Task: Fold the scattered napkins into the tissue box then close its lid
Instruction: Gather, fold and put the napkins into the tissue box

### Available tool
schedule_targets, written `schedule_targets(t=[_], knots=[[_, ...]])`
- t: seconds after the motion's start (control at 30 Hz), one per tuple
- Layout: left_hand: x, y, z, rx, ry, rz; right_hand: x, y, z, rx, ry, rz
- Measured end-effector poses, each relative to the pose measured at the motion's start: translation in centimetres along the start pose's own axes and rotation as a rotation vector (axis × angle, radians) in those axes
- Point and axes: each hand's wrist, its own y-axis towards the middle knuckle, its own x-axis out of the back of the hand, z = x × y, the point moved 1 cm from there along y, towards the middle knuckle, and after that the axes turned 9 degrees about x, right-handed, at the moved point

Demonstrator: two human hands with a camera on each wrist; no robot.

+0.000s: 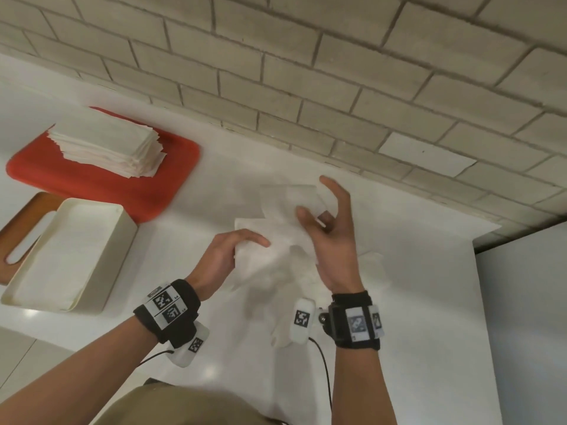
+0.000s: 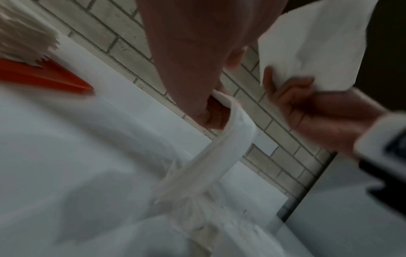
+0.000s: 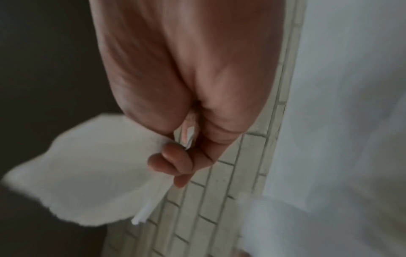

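A white napkin [image 1: 276, 237] hangs in the air between both hands above the white counter. My left hand [image 1: 233, 250] pinches its near left edge; the left wrist view shows the napkin [image 2: 228, 132] trailing from the fingers. My right hand [image 1: 322, 216] pinches the napkin's upper part, index finger raised; the right wrist view shows the napkin [image 3: 92, 170] bunched by the curled fingers [image 3: 173, 160]. The cream tissue box [image 1: 116, 259] stands open at the left with flat napkins inside. Its wooden lid [image 1: 18, 237] lies behind the box.
A red tray [image 1: 122, 182] at the back left carries a stack of folded napkins [image 1: 107, 145]. More loose napkins [image 1: 371, 268] lie crumpled on the counter [image 1: 414, 302] under and right of my hands. A brick wall [image 1: 337, 87] runs behind.
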Motion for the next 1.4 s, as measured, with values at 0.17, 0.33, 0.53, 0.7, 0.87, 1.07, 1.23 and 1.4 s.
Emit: schedule_targets(t=[0.17,0.33,0.53,0.7,0.87,1.07,1.23,1.4], knots=[[-1.4,-0.4,-1.2,0.056,-0.15,0.12,0.4,-3.6,-3.8,-0.153,-0.199,0.059],[-1.2,0.4,-0.6,-0.117,0.059,-0.103,1.9,-6.2,-4.9,-0.252,-0.244,-0.081],[-1.0,1.0,0.9,-0.098,0.143,-0.275,2.3,-4.1,-5.1,-0.196,-0.461,-0.177],[-0.7,1.0,1.9,0.116,0.208,-0.272,-0.5,0.3,-2.4,0.014,-0.619,-0.125],[-1.2,-0.5,1.4,0.334,-0.114,0.051,-2.1,-0.2,1.9,0.068,-0.047,-0.03],[-2.0,-1.3,-0.8,0.112,-0.36,0.121,0.0,-6.7,-3.0,-0.111,-0.195,-0.02],[-1.8,-0.2,0.3,0.006,-0.212,-0.094,0.5,-9.1,-4.6,-0.159,-0.307,0.025],[-0.4,0.2,1.0,-0.143,0.064,-0.305,1.6,-6.0,-6.5,-0.076,-0.479,0.198]])
